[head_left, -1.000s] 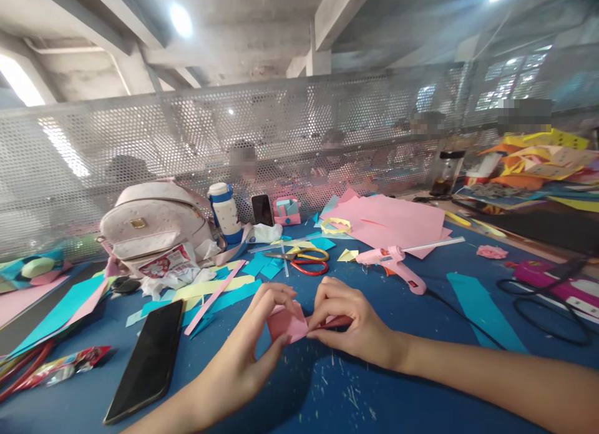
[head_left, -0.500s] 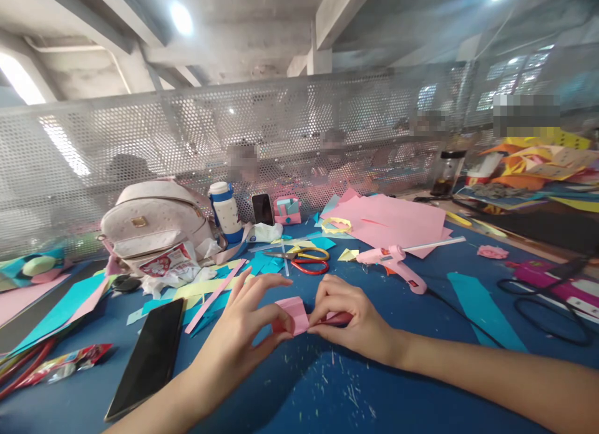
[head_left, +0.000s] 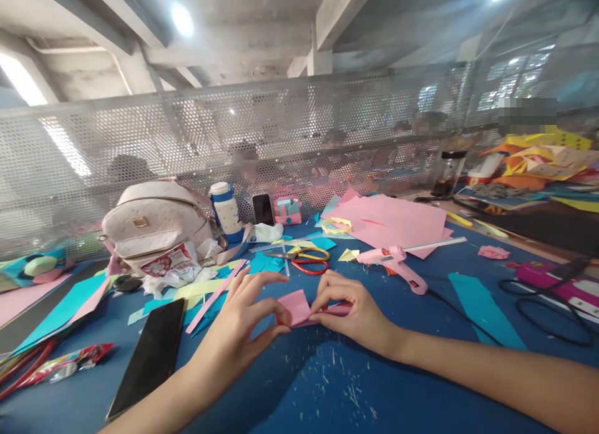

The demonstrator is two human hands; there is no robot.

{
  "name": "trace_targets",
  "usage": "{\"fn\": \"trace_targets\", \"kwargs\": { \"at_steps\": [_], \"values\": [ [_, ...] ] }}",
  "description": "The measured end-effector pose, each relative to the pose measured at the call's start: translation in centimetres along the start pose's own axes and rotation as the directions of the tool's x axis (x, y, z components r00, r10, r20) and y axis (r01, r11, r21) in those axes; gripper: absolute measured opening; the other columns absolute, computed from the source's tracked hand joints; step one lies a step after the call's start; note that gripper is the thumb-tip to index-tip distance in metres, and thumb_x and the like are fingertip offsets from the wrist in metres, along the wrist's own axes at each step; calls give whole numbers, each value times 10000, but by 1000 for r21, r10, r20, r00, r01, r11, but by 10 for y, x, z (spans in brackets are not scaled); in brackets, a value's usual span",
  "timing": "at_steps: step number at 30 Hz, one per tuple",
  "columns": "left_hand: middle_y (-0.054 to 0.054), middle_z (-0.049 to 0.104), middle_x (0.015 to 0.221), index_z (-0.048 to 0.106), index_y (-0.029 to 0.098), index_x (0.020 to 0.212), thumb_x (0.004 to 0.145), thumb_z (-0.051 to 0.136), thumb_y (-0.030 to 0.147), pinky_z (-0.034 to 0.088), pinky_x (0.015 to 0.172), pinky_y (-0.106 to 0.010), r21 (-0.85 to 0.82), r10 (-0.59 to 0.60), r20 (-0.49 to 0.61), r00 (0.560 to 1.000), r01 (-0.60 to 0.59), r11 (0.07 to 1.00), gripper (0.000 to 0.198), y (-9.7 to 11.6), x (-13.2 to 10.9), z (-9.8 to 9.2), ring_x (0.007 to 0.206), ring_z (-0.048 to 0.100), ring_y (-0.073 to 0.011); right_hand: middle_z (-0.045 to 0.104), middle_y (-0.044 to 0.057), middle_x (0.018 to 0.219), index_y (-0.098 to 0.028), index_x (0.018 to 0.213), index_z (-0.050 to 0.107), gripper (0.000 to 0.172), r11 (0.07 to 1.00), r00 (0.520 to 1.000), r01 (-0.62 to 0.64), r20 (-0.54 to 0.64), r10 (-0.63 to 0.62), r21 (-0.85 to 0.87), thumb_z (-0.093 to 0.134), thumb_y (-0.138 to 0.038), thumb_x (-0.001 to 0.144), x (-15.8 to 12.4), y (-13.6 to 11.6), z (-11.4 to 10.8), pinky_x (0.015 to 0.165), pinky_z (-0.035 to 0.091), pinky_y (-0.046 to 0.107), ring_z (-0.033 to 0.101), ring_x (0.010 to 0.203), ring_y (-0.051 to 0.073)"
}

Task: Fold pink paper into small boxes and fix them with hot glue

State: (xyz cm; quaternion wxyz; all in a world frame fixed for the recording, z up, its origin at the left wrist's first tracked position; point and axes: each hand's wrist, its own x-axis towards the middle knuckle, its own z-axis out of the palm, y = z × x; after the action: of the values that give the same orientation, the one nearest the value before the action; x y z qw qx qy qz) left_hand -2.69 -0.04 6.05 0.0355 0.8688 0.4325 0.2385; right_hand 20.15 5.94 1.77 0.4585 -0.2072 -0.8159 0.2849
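Observation:
A small folded piece of pink paper (head_left: 296, 305) is held just above the blue table (head_left: 327, 384) near its middle. My left hand (head_left: 243, 318) pinches its left side between thumb and forefinger, the other fingers stretched out. My right hand (head_left: 349, 309) pinches its right side, fingers curled over a pink strip that runs under the palm. Both hands meet at the paper.
A black phone (head_left: 150, 356) lies at the left. Behind the hands are red-and-yellow scissors (head_left: 306, 260), a pink glue gun (head_left: 395, 265), pink sheets (head_left: 397, 221), a pale backpack (head_left: 154, 225) and a bottle (head_left: 226, 212). Black scissors (head_left: 547, 296) lie far right; a mesh fence bounds the back.
The pink paper has been turned and lifted slightly between my hands. My left fingers have opened out from a cupped hold into a thumb-and-forefinger pinch. Both hands have moved a little farther from me.

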Motion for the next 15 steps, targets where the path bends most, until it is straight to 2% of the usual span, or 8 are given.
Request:
{"fn": "trace_targets", "kwargs": {
  "at_steps": [10, 15],
  "values": [
    [-37, 538, 1306, 653, 266, 894, 908, 573, 276, 167, 1133, -591, 72, 18, -35, 999, -16, 997, 82, -4, -2, 2, 1211, 508, -272, 597, 7, 713, -184, 751, 729, 62, 999, 999, -30, -12, 31, 23, 742, -226, 794, 0, 2, 0, 714, 440, 295, 549, 731, 136],
    [-14, 568, 1264, 653, 274, 849, 911, 575, 256, 189, 1128, -557, 92, 39, -90, 995, -30, 995, 102, -6, -1, 1, 1177, 533, -232, 601, 9, 730, -193, 756, 733, 47, 998, 999, -48, 1, 48, 41, 750, -226, 785, 1, 2, -1, 714, 437, 290, 554, 744, 138]
  ]
}}
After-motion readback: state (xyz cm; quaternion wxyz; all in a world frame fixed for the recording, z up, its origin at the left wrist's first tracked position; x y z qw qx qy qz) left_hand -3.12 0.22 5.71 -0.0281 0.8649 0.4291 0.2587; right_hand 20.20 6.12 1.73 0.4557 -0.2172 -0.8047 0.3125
